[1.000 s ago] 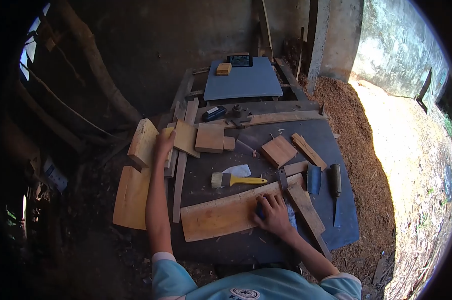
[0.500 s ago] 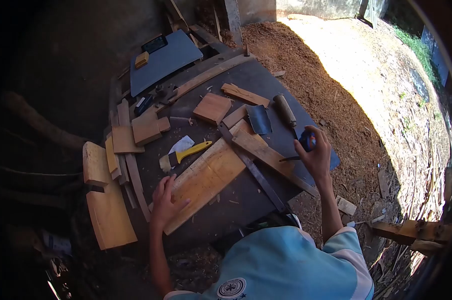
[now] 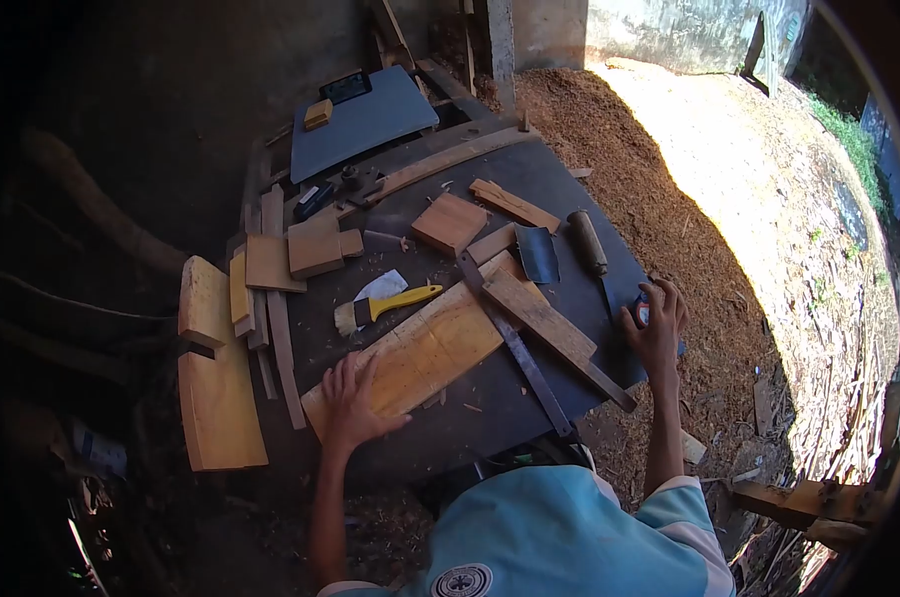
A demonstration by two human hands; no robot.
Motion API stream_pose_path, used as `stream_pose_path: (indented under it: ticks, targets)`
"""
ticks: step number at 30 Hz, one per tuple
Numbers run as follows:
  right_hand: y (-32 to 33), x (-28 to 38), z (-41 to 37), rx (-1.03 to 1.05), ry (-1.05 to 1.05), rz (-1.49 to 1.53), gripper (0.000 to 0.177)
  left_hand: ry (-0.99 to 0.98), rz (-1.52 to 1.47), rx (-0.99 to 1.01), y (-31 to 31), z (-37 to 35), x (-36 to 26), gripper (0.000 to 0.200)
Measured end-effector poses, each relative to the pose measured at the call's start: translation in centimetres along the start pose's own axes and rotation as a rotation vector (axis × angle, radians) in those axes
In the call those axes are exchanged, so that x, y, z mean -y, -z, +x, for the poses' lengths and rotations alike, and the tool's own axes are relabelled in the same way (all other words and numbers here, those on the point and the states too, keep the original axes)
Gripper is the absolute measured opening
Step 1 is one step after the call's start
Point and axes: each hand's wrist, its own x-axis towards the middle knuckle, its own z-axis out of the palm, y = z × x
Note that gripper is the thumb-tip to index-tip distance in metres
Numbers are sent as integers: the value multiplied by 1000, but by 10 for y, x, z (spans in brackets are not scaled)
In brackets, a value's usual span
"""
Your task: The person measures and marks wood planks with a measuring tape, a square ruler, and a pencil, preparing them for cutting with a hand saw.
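Sawdust is covering the ground to the right of the dark bench, and sunlight is falling across it while the bench's left side is sitting in shadow. I am watching the left hand lying flat on the near end of the long plank. Its grip is wide, with the fingers spread and closing on nothing. I am judging that the palm is pressing down to keep the plank from sliding, since the plank is lying slantwise with that end close to the bench's near edge.

The right hand is resting at the bench's right edge, its grip curling around a small blue object that I am not managing to identify. The chisel is lying near it, blade pointing toward that hand. A wooden batten and a metal rule are lying slantwise against the plank's far end, hemming it in there. A yellow-handled brush is sitting just beyond the plank. Open room is showing mainly along the near edge between the two hands. Offcuts are crowding the left edge.
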Motion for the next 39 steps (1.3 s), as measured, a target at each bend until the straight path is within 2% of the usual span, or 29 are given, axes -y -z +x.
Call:
stream_pose_path:
  ticks: [3,5,9,12,15,18,21,27,30,34,36,39]
  targets:
    - [20,26,-4,182,-2,506,48,-12,-29,-41,1,0,-1,100]
    - [30,53,-13,377,146,550,49,-32,-42,-48,0,0,0,98]
    - [9,68,-29,614,58,443,52,-38,-78,-57,1,-1,-3,96]
    - [5,61,-29,547,29,633,56,-34,-69,-70,1,-4,-12,95]
    - [6,57,-29,588,-1,845,59,-64,-66,-77,1,-2,-16,94]
    - [10,67,-31,579,-20,844,62,-91,-80,-60,-2,4,-26,92]
    - [14,85,-40,539,-73,636,64,-43,-60,-32,-4,11,-42,94]
    - [12,89,-35,565,-130,711,67,-36,-23,13,-2,12,-44,97]
    - [12,79,-26,495,-131,739,67,-39,-29,13,5,12,-48,87]
    - [8,67,-11,341,-219,748,66,-58,-231,-50,-2,35,-35,56]
    - [2,62,-5,298,-261,705,65,-116,-217,-150,12,68,-58,43]
    - [-9,55,-7,321,-259,671,64,-216,-354,-207,3,136,-84,37]
